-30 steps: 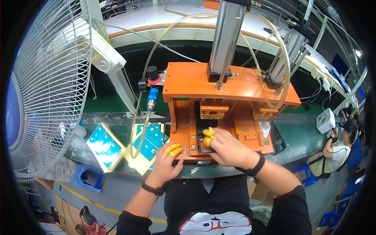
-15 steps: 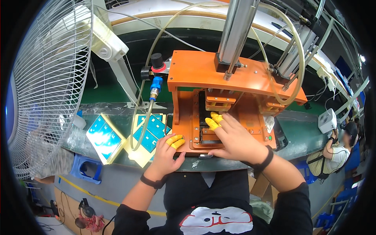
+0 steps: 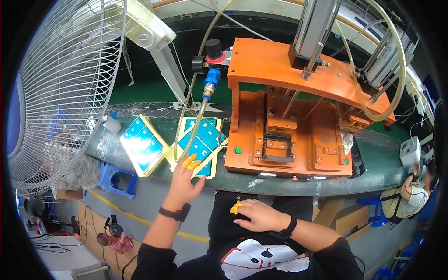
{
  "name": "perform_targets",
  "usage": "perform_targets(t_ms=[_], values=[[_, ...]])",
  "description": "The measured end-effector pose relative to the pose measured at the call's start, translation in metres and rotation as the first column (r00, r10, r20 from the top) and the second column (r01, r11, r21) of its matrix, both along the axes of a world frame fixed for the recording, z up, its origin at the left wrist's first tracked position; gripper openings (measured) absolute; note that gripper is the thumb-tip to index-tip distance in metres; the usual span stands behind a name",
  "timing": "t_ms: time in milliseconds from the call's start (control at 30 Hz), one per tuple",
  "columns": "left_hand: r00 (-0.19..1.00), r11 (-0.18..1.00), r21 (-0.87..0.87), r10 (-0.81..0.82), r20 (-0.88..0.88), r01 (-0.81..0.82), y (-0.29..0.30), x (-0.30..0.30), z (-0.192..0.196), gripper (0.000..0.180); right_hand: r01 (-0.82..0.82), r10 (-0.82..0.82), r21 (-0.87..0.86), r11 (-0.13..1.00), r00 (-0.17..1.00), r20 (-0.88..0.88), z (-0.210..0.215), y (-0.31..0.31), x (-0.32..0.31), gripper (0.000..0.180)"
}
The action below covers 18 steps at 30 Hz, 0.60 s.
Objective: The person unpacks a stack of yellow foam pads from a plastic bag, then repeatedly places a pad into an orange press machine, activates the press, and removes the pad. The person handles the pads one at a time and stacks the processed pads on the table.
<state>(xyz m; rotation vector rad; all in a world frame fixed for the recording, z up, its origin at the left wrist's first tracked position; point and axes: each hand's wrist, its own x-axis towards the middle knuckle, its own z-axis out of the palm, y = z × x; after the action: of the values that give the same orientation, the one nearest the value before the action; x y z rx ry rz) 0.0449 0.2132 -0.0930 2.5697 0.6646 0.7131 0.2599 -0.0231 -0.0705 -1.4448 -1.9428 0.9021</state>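
Observation:
My left hand [image 3: 184, 182] is open, thumb apart. Its yellow finger cots reach the near left corner of a stack of blue-green sheets [image 3: 196, 145] on cream backing; whether they touch is unclear. My right hand [image 3: 257, 215] hovers above my lap, fingers loosely bent with the thumb apart, also in yellow finger cots. Nothing shows in it, though its underside is hidden. Ahead of it stands an orange pneumatic press [image 3: 298, 58]. A black rectangular frame [image 3: 278, 148] lies in its left station, with an orange tool block [image 3: 281, 123] just behind.
A second stack of blue sheets [image 3: 142, 142] lies farther left. A clear hose [image 3: 201, 116] loops down over the nearer stack. A large wire-guarded fan [image 3: 70, 79] fills the left side. A small white fan [image 3: 409, 151] and a seated person [image 3: 410, 196] are at the right.
My right hand has withdrawn from the press to above my lap. My left hand has left the press's front left corner for the sheets. The left tool block sits lower. The view has shifted.

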Motion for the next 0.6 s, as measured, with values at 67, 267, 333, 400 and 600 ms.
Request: perform_targets(t_ms=[67,267,333,400,600], values=[[0.974,0.996,0.065,0.079,-0.21,-0.067,-0.002,-0.025,-0.003,0.053,0.059,-0.055,0.034,0.998,0.992,-0.111,-0.023,0.006,0.001,0.031],[0.986,0.996,0.074,0.055,-0.156,-0.044,0.006,-0.057,-0.038,0.033,0.161,-0.257,-0.267,0.95,0.89,-0.377,-0.042,0.045,-0.015,0.029],[0.984,0.991,0.077,0.115,-0.136,-0.106,0.002,-0.055,-0.033,0.028,0.191,-0.262,-0.225,0.956,0.9,-0.35,-0.039,0.057,-0.026,0.031],[0.967,0.978,0.058,0.206,-0.148,-0.199,-0.012,-0.048,-0.028,0.025,0.247,-0.263,-0.092,0.965,0.909,-0.322,-0.039,0.068,-0.035,0.035],[0.989,0.995,-0.074,0.074,0.132,-0.064,-0.051,-0.006,-0.028,0.025,0.42,-0.343,0.162,0.893,0.868,-0.358,-0.048,0.088,-0.037,0.037]])
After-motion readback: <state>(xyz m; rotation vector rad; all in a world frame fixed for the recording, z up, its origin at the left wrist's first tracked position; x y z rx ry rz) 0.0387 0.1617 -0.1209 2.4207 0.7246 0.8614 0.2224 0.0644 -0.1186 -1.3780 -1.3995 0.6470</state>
